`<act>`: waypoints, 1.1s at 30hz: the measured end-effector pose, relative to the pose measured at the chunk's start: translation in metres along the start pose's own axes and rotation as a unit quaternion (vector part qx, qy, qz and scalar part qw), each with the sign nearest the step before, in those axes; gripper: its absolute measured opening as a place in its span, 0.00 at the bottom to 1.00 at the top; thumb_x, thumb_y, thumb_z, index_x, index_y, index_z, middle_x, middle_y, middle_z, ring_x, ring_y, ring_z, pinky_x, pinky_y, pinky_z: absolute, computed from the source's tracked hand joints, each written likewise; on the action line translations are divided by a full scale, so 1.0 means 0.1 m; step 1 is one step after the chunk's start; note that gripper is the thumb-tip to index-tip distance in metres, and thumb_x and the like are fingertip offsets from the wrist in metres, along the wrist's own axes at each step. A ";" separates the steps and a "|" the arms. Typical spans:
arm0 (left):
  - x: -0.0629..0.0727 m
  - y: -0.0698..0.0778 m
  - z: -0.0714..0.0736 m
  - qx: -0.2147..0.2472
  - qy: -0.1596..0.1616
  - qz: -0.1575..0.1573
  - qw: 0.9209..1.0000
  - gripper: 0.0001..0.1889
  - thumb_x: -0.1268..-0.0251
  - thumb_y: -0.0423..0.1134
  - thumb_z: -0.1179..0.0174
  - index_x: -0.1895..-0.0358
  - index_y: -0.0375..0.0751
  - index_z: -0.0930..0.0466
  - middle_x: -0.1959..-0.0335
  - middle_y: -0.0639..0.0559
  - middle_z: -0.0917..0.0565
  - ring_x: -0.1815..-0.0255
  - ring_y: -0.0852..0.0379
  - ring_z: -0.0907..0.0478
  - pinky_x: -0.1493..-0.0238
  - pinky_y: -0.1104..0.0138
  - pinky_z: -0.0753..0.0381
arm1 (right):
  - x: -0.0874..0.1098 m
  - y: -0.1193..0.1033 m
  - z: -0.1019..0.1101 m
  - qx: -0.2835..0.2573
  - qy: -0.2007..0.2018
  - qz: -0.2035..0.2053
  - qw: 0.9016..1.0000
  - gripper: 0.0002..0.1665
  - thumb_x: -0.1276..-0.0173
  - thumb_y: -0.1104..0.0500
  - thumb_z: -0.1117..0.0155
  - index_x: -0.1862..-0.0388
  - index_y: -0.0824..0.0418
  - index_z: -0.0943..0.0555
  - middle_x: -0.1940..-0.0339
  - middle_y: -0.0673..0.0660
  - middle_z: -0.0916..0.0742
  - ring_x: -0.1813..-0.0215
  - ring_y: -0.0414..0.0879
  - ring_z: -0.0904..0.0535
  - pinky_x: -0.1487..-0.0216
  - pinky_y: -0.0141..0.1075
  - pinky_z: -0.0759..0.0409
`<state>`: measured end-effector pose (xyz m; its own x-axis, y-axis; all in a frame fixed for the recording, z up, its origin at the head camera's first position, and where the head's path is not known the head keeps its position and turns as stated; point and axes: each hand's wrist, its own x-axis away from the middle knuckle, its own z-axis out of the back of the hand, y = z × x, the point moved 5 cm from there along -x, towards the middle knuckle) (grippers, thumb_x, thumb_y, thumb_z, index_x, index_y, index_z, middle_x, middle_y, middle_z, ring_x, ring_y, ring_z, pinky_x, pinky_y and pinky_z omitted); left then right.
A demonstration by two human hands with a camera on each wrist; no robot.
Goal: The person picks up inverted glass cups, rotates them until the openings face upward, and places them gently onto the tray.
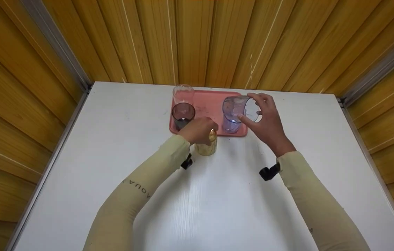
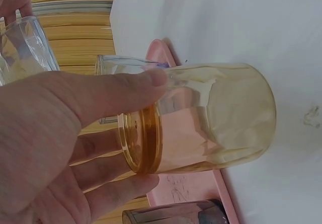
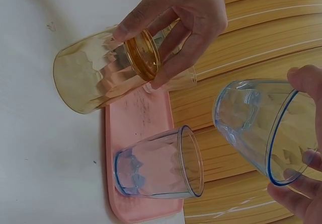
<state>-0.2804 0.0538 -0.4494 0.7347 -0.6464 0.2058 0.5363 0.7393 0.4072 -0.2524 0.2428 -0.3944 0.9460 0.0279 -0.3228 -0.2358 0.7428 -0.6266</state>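
My left hand [image 1: 199,131] grips a yellow-tinted glass [image 2: 236,118] by its thick amber base. The glass is upside down, mouth toward the white table, at the front edge of the pink tray [image 1: 210,98]. My right hand [image 1: 268,125] holds a clear, blue-rimmed glass [image 3: 246,118] by its rim, raised over the tray's right end with the mouth upward. Below it, a second bluish glass [image 3: 151,168] stands upright on the tray. Near my left hand, a dark purple glass [image 1: 183,112] stands on the tray's left side.
Behind the dark glass, a colourless glass [image 1: 183,93] stands at the tray's back left corner. The white table [image 1: 130,115] reaches back to a wall of yellow wood-look panels [image 1: 197,42], with grey metal framing [image 1: 57,45] at the sides.
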 end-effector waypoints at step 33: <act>0.03 0.01 -0.01 0.015 -0.007 0.010 1.000 0.25 0.51 0.34 0.26 0.46 0.49 0.18 0.49 0.54 0.16 0.47 0.55 0.20 0.43 0.60 0.19 | -0.16 0.04 0.03 0.025 0.027 -0.019 0.999 0.42 0.42 0.41 0.30 0.30 0.43 0.34 0.34 0.57 0.32 0.33 0.51 0.32 0.38 0.50 0.24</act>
<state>-0.2768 0.0527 -0.4486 0.7386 -0.6349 0.2266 0.5089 0.7456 0.4301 -0.2676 0.2471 -0.3892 0.9404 -0.0369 -0.3381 -0.1869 0.7746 -0.6042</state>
